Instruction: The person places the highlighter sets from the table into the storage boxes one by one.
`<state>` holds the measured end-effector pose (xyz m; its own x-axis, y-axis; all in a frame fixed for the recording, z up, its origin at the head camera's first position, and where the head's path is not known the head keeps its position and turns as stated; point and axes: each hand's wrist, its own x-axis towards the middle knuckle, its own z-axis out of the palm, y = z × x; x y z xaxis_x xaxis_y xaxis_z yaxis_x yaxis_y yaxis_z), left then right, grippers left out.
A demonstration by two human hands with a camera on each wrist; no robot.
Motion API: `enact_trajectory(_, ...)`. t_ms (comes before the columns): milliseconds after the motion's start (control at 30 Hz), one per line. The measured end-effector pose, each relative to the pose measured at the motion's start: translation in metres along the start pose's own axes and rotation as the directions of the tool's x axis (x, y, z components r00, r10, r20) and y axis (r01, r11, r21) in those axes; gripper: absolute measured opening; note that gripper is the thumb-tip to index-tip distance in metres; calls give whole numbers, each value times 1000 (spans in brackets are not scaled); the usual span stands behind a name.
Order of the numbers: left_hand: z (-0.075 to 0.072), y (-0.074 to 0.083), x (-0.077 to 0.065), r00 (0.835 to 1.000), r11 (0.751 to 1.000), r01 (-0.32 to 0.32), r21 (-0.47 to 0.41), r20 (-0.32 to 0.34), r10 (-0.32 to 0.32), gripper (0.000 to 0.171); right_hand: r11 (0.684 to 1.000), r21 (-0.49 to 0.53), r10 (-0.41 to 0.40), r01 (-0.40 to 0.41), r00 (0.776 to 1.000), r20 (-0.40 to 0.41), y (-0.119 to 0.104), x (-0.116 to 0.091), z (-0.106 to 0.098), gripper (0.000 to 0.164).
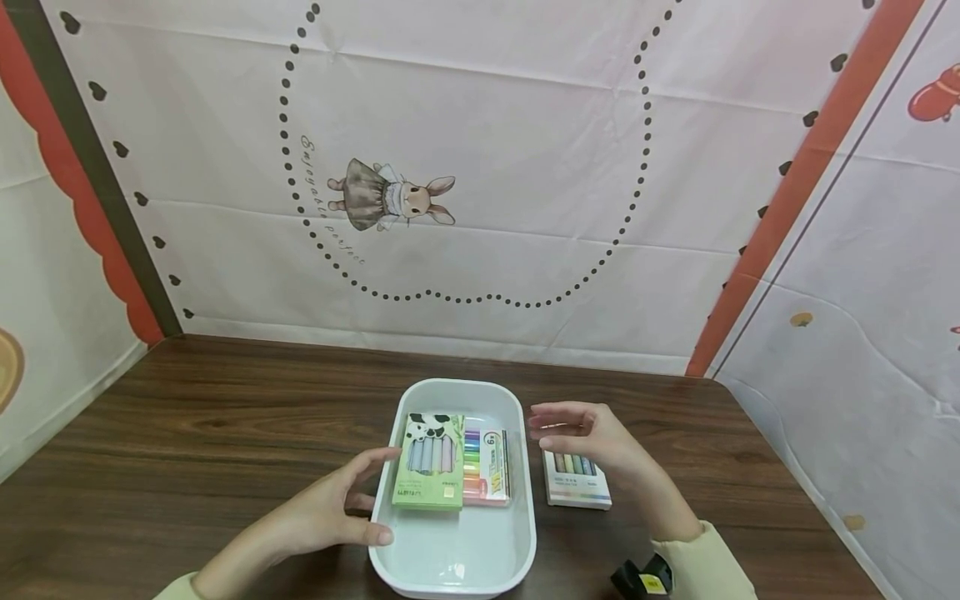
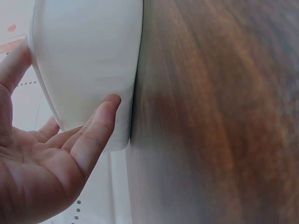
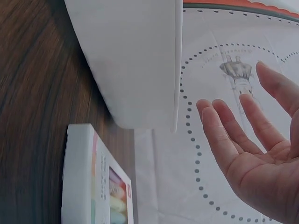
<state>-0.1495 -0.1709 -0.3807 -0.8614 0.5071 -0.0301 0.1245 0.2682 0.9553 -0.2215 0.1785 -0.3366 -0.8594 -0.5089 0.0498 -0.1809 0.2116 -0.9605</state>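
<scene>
A white plastic tray [image 1: 491, 550] stands on the table. Inside it, a green box [image 1: 429, 487] with a panda picture and pastel sticks printed on it overlaps a pack of rainbow-coloured pens [image 1: 492, 467]. My left hand [image 1: 330, 510] rests at the tray's left side, thumb and fingers spread; in the left wrist view the fingertips [image 2: 112, 99] touch the outer wall. To the right of the tray lies a white box [image 1: 577, 493] with coloured sticks showing in its window. Over that box's far end hovers my right hand [image 1: 592, 429], fingers loosely extended and holding nothing.
Both the tray and the white box lie on a dark wood-grain table [image 1: 262, 417]. A black device [image 1: 641, 577] with a yellow label sits at the right sleeve. Behind the table hangs a white printed cloth [image 1: 510, 167] with a rabbit figure; more cloth borders both sides.
</scene>
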Motion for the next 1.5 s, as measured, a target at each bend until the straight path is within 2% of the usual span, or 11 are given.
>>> enact_trajectory(667, -1, 0, -1, 1000, 1000, 3, -3, 1, -3, 87, 999, -37, 0, -1, 999, -36, 4, -12, -17, 49)
enact_trajectory(1500, 0, 2, -1, 1000, 1000, -1, -5, 5, 1, 87, 993, -95, 63, -73, 992, -110, 11, -26, -33, 48)
